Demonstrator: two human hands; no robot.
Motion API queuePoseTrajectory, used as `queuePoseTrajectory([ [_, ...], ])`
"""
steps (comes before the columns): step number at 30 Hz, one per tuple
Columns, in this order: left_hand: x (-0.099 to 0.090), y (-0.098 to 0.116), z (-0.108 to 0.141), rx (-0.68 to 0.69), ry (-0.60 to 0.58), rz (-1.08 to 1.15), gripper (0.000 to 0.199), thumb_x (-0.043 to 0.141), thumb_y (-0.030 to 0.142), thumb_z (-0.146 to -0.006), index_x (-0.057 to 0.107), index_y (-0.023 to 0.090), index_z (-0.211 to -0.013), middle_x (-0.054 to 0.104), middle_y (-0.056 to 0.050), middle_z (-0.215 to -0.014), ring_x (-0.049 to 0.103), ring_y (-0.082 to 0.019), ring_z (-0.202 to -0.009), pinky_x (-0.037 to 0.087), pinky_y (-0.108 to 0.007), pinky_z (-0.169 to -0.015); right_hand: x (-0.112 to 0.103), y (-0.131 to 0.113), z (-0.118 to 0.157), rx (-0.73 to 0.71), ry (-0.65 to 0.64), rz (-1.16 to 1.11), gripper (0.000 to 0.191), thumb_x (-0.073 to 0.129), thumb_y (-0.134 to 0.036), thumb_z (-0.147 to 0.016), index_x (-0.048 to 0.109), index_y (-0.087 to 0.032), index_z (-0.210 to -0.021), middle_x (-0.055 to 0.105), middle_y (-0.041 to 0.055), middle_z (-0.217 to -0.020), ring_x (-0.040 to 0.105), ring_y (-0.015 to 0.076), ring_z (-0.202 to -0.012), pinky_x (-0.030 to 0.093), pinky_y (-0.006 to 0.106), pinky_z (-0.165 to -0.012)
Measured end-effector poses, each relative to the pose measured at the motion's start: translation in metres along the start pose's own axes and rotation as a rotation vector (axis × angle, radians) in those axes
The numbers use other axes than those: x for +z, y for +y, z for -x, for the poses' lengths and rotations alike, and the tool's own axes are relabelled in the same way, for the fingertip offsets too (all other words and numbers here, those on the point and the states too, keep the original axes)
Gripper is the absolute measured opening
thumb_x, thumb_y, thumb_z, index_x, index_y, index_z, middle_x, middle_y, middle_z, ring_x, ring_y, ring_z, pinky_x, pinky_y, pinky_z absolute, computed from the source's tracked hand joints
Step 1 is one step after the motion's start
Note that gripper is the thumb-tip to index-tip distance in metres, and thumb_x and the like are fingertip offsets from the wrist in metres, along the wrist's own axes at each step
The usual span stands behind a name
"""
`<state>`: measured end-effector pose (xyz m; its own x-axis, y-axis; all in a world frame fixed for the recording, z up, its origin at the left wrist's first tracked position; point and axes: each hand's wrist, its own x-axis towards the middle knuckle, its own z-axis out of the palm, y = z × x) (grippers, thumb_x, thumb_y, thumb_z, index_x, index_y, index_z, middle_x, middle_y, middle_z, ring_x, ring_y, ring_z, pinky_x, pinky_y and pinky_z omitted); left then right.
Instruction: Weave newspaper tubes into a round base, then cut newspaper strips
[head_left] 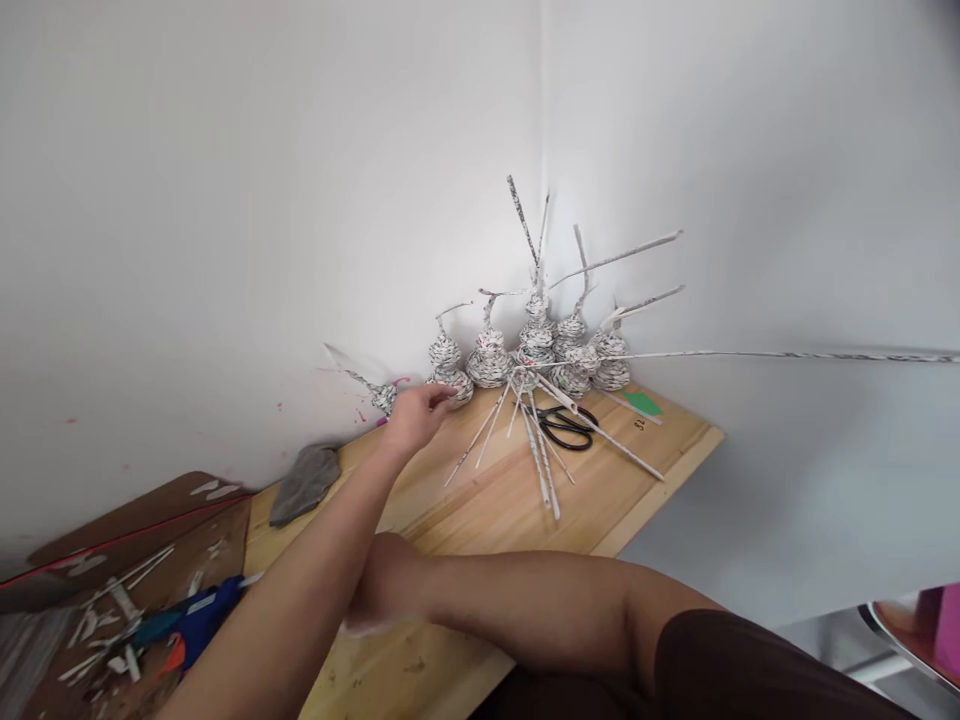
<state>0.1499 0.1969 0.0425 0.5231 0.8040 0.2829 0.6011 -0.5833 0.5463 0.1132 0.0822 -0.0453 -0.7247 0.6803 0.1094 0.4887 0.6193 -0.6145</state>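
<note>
My left hand (421, 412) reaches to the back of the wooden table, its fingertips at the lower bulb of a gourd shape woven from rolled paper (445, 352). Its thumb and forefinger look apart, with no firm grip showing. Just behind that hand a smaller woven paper gourd (384, 398) leans left, partly covered. My right hand (386, 578) is low under the left forearm; its fingers are hidden and blurred. Several more woven gourds (491, 358) stand in the corner. In front lies a woven paper piece with spread paper tubes (541, 455), next to black-handled scissors (570, 428).
A grey stone (306, 485) lies at the table's left edge. Further left are a blue glue gun (210, 615) and paper scraps on a brown board (150, 510). One long paper tube (787, 354) sticks out far right. White walls meet behind the wooden table (600, 500).
</note>
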Motion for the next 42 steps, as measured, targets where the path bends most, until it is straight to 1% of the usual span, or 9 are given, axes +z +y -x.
queuePoseTrajectory([
  [4,-0.044,-0.002,0.049,-0.067,0.171,0.075,0.021,0.064,0.037,-0.082,0.076,0.022,-0.089,0.077,-0.002,-0.084,0.069,-0.018,-0.075,0.053,-0.027,-0.074,-0.007,-0.007,0.007,0.087,0.071,0.002,0.024,0.052,-0.042,-0.086,0.064,-0.021,-0.086,0.072,0.0016,-0.086,0.064,0.0206,-0.077,0.037,0.027,-0.056],
  [12,-0.083,-0.037,0.16,-0.364,0.641,0.02,0.036,0.063,0.054,-0.081,0.074,0.021,-0.091,0.068,0.002,-0.064,0.066,-0.016,-0.066,0.05,-0.024,-0.067,-0.013,-0.015,0.012,0.126,0.155,0.007,0.046,0.047,-0.057,-0.093,0.068,-0.019,-0.077,0.068,0.0029,-0.07,0.058,0.0178,-0.068,0.03,0.027,-0.057],
  [18,-0.069,-0.08,0.201,-0.414,0.588,-0.015,0.039,0.057,0.055,-0.084,0.075,0.021,-0.091,0.069,0.001,-0.066,0.066,-0.016,-0.066,0.049,-0.024,-0.065,-0.008,-0.015,0.019,0.046,0.211,0.048,0.036,0.054,-0.049,-0.091,0.065,-0.02,-0.073,0.065,-0.0007,-0.067,0.053,0.0136,-0.064,0.028,0.025,-0.057],
  [27,-0.058,-0.102,0.209,-0.207,0.536,-0.125,0.033,0.056,0.048,-0.085,0.074,0.02,-0.085,0.073,-0.002,-0.07,0.066,-0.017,-0.061,0.048,-0.024,-0.06,-0.008,-0.025,0.023,0.072,0.249,0.119,0.018,0.055,-0.029,-0.091,0.066,-0.018,-0.081,0.07,0.0017,-0.077,0.056,0.0141,-0.068,0.033,0.025,-0.062],
  [29,-0.057,-0.103,0.21,-0.201,0.5,-0.122,0.032,0.055,0.046,-0.086,0.074,0.02,-0.088,0.074,-0.003,-0.073,0.067,-0.018,-0.063,0.049,-0.025,-0.062,-0.02,-0.041,0.04,0.044,0.147,0.162,0.022,0.054,-0.022,-0.088,0.067,-0.017,-0.104,0.074,0.0066,-0.098,0.062,0.0164,-0.08,0.037,0.026,-0.068],
  [31,-0.058,-0.104,0.211,-0.208,0.481,-0.12,0.031,0.055,0.046,-0.087,0.074,0.021,-0.091,0.074,-0.003,-0.075,0.069,-0.018,-0.066,0.05,-0.025,-0.063,-0.042,-0.059,0.069,0.03,0.001,0.212,0.038,0.057,-0.04,-0.089,0.066,-0.015,-0.116,0.073,0.0118,-0.106,0.064,0.0205,-0.085,0.039,0.028,-0.067],
  [35,-0.059,-0.104,0.213,-0.231,0.507,-0.086,0.032,0.056,0.048,-0.087,0.074,0.022,-0.09,0.072,-0.002,-0.069,0.068,-0.019,-0.064,0.05,-0.025,-0.062,-0.108,-0.073,0.145,0.341,-0.231,0.349,0.03,0.057,-0.045,-0.09,0.075,-0.022,-0.083,0.075,0.0061,-0.082,0.065,0.0197,-0.073,0.036,0.028,-0.058],
  [38,-0.06,-0.102,0.212,-0.241,0.521,-0.061,0.031,0.058,0.048,-0.085,0.075,0.022,-0.089,0.072,-0.001,-0.068,0.067,-0.018,-0.063,0.05,-0.025,-0.062,-0.161,-0.052,0.196,0.821,0.081,0.639,0.034,0.052,-0.041,-0.093,0.073,-0.02,-0.075,0.071,0.0077,-0.076,0.063,0.0211,-0.07,0.036,0.029,-0.059],
  [42,-0.06,-0.098,0.21,-0.24,0.523,-0.03,0.031,0.058,0.048,-0.083,0.075,0.022,-0.088,0.073,-0.001,-0.07,0.068,-0.018,-0.064,0.05,-0.026,-0.065,-0.208,-0.006,0.241,0.98,0.627,0.976,0.028,0.049,-0.033,-0.095,0.07,-0.017,-0.107,0.068,0.0136,-0.109,0.063,0.0261,-0.096,0.044,0.033,-0.075],
])
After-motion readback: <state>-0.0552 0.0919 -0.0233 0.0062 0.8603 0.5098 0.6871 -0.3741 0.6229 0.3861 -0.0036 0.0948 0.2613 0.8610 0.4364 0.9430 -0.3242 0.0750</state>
